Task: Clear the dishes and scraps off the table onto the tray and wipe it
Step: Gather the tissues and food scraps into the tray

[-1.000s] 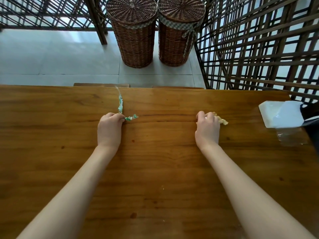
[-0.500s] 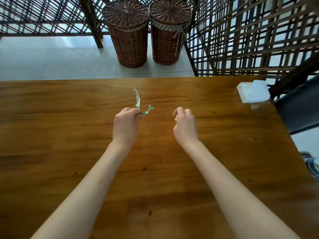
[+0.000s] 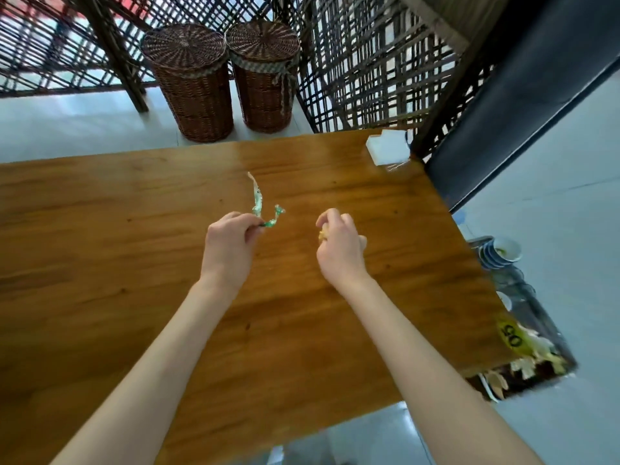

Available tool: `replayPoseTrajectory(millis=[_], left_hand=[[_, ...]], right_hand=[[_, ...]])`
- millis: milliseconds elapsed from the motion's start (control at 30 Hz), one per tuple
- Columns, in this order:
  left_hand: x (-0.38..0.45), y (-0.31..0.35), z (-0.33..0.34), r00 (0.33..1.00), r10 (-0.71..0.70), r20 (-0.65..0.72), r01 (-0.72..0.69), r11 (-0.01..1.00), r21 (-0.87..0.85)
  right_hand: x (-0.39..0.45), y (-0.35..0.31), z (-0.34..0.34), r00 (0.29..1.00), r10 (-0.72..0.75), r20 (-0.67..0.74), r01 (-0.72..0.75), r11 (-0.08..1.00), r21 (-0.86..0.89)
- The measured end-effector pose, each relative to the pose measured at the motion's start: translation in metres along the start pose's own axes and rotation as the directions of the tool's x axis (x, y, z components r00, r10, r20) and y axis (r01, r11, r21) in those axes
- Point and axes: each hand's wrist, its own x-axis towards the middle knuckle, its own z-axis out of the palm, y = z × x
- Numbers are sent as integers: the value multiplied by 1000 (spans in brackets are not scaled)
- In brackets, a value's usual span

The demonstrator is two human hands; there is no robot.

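Your left hand [image 3: 231, 245] sits just left of the frame's centre, thumb and fingers pinched on one end of a green-and-white wrapper strip [image 3: 260, 204]. The rest of the strip curls up and away above your knuckles, so you are carrying it by a single end, probably because that was the easiest bit to nip off the flat wood.

Your right hand [image 3: 339, 243], just right of centre, is curled tight around a small yellowish scrap [image 3: 322, 234]; only a sliver shows at the thumb side, and what it is cannot be told. The closed fist looks like a way to keep crumbly bits from dropping.

Both hands look raised over the wooden table [image 3: 134, 263] rather than resting on it, though the view does not settle that.

Farther out, a white tissue box [image 3: 387, 151] stands at the table's far right corner, in the upper right of the frame. Beyond the right edge, in the lower right, a dark tray [image 3: 543, 323] sits lower than the tabletop, already holding stacked bowls [image 3: 500, 253] and pale scraps. That is where both handfuls belong; you will likely need to reach right, past the table edge. Two wicker baskets [image 3: 221, 82] stand on the floor at top centre.
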Motion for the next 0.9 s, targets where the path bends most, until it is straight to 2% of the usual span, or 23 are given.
replayPoseTrajectory(millis=[233, 433, 667, 900], left_hand=[[-62, 86, 22, 999, 1, -35, -1, 1000, 8], [-111, 169, 57, 995, 96, -30, -96, 995, -6], [-141, 248, 127, 981, 180, 74, -175, 982, -72], [-135, 307, 213, 961, 229, 155, -215, 971, -102]], right_hand=[[-69, 61, -67, 1000, 10, 8, -11, 991, 133], [-117, 138, -134, 999, -7, -52, 16, 983, 183], [-147, 231, -193, 984, 117, -134, -84, 969, 230], [-141, 330, -234, 965, 227, -135, -193, 955, 225]])
